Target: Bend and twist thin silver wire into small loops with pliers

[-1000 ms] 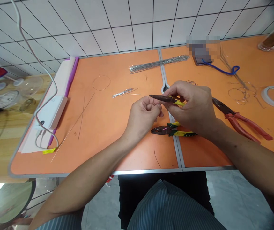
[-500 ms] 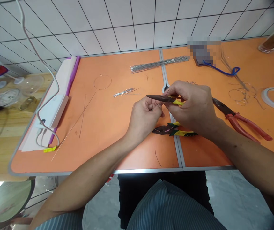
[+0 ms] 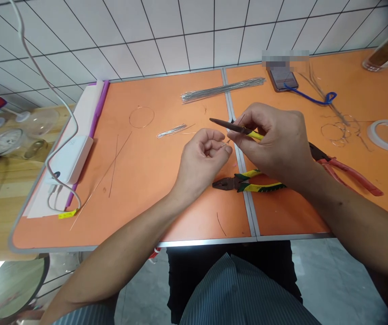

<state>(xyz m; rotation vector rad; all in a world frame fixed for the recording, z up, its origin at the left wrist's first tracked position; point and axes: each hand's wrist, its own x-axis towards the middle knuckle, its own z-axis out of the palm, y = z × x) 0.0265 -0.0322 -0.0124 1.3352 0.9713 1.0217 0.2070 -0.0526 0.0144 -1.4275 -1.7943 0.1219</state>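
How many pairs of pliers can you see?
3. The dark-nosed pair is in your right hand; the yellow-and-green pair lies on the table, nearer you; the red-handled pair lies to the right, partly behind your right forearm. Another could be hidden there.

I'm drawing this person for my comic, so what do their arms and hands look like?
The left hand and right hand are bare: no gloves, and five-fingered like yours. No watch shows on either wrist. The left forearm and right forearm are uncovered too. Draw a bluish, striped left sleeve near the elbow. The right sleeve is too shadowy to tell.
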